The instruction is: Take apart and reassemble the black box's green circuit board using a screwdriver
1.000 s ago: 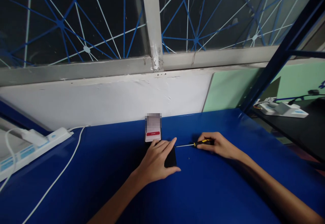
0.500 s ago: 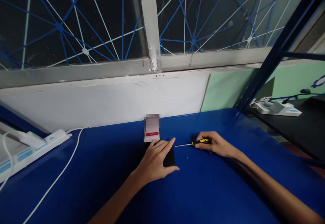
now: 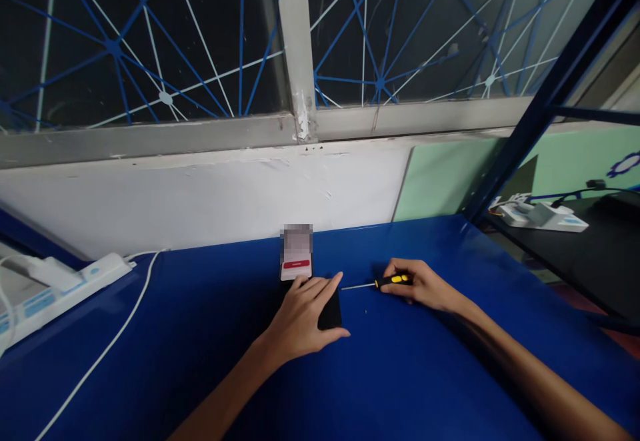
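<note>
My left hand (image 3: 303, 315) lies over a black box-like object (image 3: 331, 311), gripping it with the fingers at its far side and the thumb along its near side. Much of that object is hidden beneath the palm. In my right hand (image 3: 413, 281) is a screwdriver with a black and yellow handle (image 3: 397, 281), the fingers wrapped round it. Its thin metal shaft points left, and the tip is at the black object's right side; I cannot tell whether it touches. A tiny speck (image 3: 365, 311), too small to name, lies on the blue table (image 3: 400, 374).
Behind my left hand a phone (image 3: 297, 264) leans upright, its screen partly blurred. A white power strip (image 3: 65, 297) and white cable (image 3: 107, 344) lie at the left. Another power strip (image 3: 545, 216) sits on a black surface at the right, beyond a blue post (image 3: 520, 121).
The whole view has shifted slightly. Both hands, the black object and the screwdriver keep nearly the same places relative to each other.
</note>
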A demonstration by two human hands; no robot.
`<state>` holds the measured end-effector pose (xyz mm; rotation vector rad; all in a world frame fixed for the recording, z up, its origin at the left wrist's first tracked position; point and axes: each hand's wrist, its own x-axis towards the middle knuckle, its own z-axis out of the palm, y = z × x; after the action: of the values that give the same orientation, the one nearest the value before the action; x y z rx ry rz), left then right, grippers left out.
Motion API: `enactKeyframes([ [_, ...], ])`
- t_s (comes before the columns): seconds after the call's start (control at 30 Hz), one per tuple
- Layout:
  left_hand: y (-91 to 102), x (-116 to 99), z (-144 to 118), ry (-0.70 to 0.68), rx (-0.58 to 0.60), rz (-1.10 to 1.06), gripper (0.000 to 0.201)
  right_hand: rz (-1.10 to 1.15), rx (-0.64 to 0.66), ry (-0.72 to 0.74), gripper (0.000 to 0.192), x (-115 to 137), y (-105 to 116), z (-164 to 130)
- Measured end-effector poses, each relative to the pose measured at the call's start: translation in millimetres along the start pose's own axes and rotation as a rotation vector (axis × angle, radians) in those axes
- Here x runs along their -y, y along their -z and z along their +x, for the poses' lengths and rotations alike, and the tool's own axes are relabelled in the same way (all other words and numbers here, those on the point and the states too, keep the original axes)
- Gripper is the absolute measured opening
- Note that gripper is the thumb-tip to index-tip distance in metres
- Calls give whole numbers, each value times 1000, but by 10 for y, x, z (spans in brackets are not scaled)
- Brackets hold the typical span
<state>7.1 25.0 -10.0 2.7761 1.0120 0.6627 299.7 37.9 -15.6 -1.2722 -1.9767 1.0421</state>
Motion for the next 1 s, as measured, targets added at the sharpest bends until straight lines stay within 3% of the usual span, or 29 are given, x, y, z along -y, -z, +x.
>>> enactKeyframes([
  [0.2,3,-9,-1,0,-7,4,92,-188,-35,118,35,86,20,19],
  [0.53,15,-1,14,-4,6,1,91,0,-14,82,27,-37,-34,5],
  [0.77,13,2,5,19,16,-20,94,-136,17,166,33,46,22,14],
  [1.0,42,-23,17,15,20,-34,93,-90,21,97,30,51,-47,-1],
])
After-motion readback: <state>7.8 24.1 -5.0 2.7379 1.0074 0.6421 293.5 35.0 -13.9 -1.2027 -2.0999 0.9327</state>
